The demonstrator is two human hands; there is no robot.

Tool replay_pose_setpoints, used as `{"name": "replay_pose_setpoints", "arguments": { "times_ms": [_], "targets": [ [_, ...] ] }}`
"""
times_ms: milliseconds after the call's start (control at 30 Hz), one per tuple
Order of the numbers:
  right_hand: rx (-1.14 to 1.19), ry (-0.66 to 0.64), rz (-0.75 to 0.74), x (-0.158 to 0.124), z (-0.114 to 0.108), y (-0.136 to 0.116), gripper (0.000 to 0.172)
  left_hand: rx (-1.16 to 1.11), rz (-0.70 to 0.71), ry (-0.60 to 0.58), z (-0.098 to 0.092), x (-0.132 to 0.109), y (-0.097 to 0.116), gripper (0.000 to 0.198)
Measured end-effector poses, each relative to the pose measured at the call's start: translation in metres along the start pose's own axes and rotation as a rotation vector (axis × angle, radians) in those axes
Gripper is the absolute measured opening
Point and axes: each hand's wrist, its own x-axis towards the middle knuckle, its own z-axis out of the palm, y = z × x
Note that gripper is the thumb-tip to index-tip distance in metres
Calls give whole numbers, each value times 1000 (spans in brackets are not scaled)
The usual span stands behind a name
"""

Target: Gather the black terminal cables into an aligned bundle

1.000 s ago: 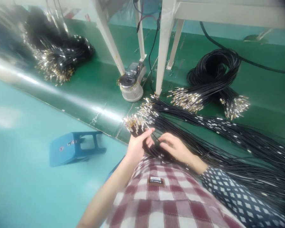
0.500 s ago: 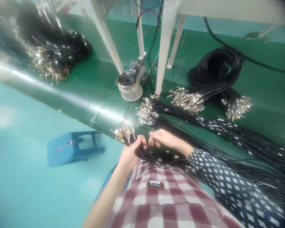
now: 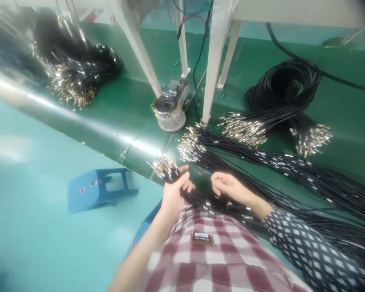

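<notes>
My left hand (image 3: pixel 176 192) is wrapped round a bundle of black cables (image 3: pixel 196 198), whose metal-tipped ends (image 3: pixel 166 168) fan out just beyond my fingers. To the right, apart from that bundle, my right hand (image 3: pixel 226 186) has its fingers curled together above the dark cables; whatever is between them is too small to make out. Another cable bundle's metal ends (image 3: pixel 191 146) lie on the green table just beyond my hands, with its black strands running off to the right.
A grey-white round device (image 3: pixel 170 111) stands beside white frame legs (image 3: pixel 213 69). Coiled black cables (image 3: pixel 280 89) lie at the right back, and a cable heap (image 3: pixel 76 73) at the left back. A blue stool (image 3: pixel 85 190) is on the floor at left.
My right hand has moved right, away from my left hand. My left hand still holds the bundle, its index finger now more extended. The view has shifted slightly.
</notes>
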Motion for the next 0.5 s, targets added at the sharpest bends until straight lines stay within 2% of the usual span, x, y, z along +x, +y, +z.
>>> {"name": "replay_pose_setpoints", "arguments": {
  "times_ms": [67, 133, 233, 400, 500],
  "targets": [
    [200, -38, 6, -19, -1, -6, 42, 2, 29, -28, 11, 1, 2, 33],
    [261, -37, 15, -31, 1, -7, 44, 7, 45, -39, 21, 0, 4, 28],
    [300, -24, -18, -33, 9, -7, 44, 37, 50, -28, 31, -4, 7, 19],
    [289, 41, -62, -27, 18, -9, 45, 128, 5, -113, 31, -12, 10, 20],
    [265, 14, -46, -33, 12, -9, 44, 63, 28, -90, 26, -13, 9, 18]
  ]
}}
